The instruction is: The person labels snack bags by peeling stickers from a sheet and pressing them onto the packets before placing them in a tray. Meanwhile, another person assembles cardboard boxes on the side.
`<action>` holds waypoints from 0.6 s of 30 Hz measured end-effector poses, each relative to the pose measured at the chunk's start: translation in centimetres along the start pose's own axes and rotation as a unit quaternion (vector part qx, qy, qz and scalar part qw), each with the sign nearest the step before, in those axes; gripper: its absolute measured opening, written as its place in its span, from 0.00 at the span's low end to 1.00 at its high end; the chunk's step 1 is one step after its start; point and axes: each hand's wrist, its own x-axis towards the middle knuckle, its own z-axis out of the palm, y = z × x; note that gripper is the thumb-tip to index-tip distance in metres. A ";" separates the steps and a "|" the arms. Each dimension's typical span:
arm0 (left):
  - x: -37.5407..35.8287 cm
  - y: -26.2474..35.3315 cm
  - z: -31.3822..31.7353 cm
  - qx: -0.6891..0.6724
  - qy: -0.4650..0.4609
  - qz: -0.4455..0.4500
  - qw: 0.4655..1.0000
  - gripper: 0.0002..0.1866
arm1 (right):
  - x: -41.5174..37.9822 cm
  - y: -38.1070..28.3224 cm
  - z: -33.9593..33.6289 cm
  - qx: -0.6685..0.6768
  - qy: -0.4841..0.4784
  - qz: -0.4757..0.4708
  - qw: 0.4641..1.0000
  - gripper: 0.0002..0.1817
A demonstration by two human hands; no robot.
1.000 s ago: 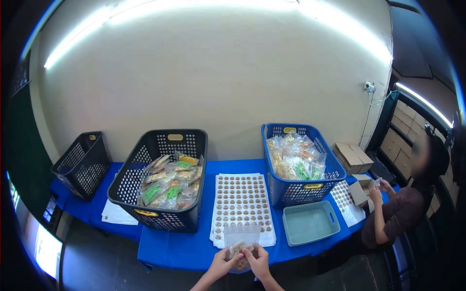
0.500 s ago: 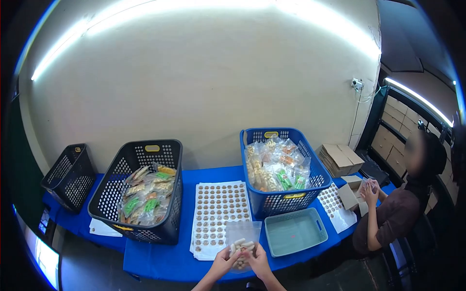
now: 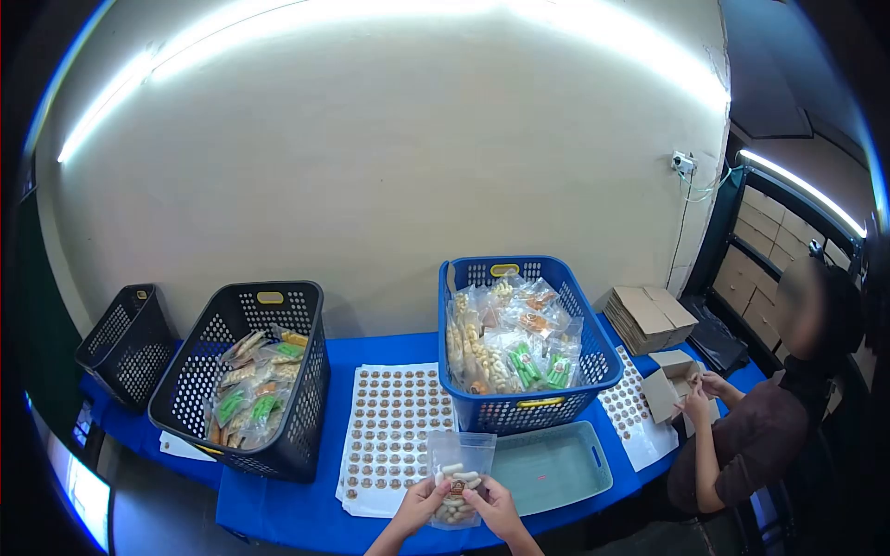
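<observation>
A clear plastic pouch (image 3: pixel 471 450) filled with pale, finger-shaped snack pieces hangs upright in front of me. Its upper part is see-through and holds no pieces. My left hand (image 3: pixel 420 505) grips the left edge, thumb on the front. On the opposite edge my right hand (image 3: pixel 496 509) is closed, its thumb near a small round brown sticker (image 3: pixel 456 488) on the pouch front. Behind the pouch lie white sticker sheets (image 3: pixel 389 431) with rows of round brown labels. A shallow grey-green tray (image 3: pixel 556 473) sits just beyond my right hand.
A blue basket (image 3: pixel 519 408) and a black basket (image 3: pixel 311 408) hold packed snack pouches. Another black basket (image 3: pixel 125 347) stands far left. At right are flattened cartons (image 3: pixel 649 320), a small open carton (image 3: pixel 663 394), more labels (image 3: pixel 635 417), and a co-worker (image 3: pixel 751 445) with hands near that carton.
My thumbs have moved apart on the pouch, and the round sticker now shows between them. The co-worker's hands have lowered toward the open carton. My view has shifted slightly.
</observation>
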 end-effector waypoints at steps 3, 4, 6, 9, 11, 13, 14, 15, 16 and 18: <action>1.1 0.3 1.8 0.027 -0.009 0.012 1.000 0.19 | 0.9 0.2 -1.4 -0.041 0.071 -0.041 0.996 0.15; 1.4 -0.1 2.5 0.049 -0.014 0.016 0.999 0.19 | 1.1 0.1 -1.8 -0.076 0.087 -0.055 0.992 0.14; 1.9 -0.3 3.8 0.039 -0.013 0.003 0.999 0.20 | 1.5 -0.1 -2.6 -0.144 0.118 -0.082 0.979 0.12; 2.9 -1.2 4.5 0.015 -0.035 -0.006 0.999 0.22 | 1.7 0.6 -4.1 -0.103 0.144 -0.091 0.980 0.10; 3.0 -0.9 5.1 -0.006 -0.047 -0.042 0.998 0.23 | 1.8 0.4 -4.7 -0.045 0.150 -0.063 0.986 0.10; 3.6 -1.2 5.2 -0.030 -0.066 -0.052 0.996 0.23 | 1.8 0.3 -5.4 -0.014 0.150 -0.049 0.987 0.11; 3.8 -1.2 5.3 -0.031 -0.055 -0.066 0.996 0.23 | 1.9 0.4 -5.8 -0.013 0.146 -0.050 0.988 0.11; 4.1 -0.8 5.6 -0.013 -0.036 -0.024 0.999 0.23 | 2.0 0.6 -6.1 -0.012 0.142 -0.053 0.988 0.11; 4.6 -0.4 5.8 0.005 -0.018 0.020 1.000 0.23 | 2.2 1.1 -6.4 0.002 0.129 -0.052 0.990 0.12; 5.7 -0.2 5.8 0.002 0.048 0.074 0.996 0.22 | 2.5 1.3 -6.7 0.029 0.106 -0.056 0.992 0.14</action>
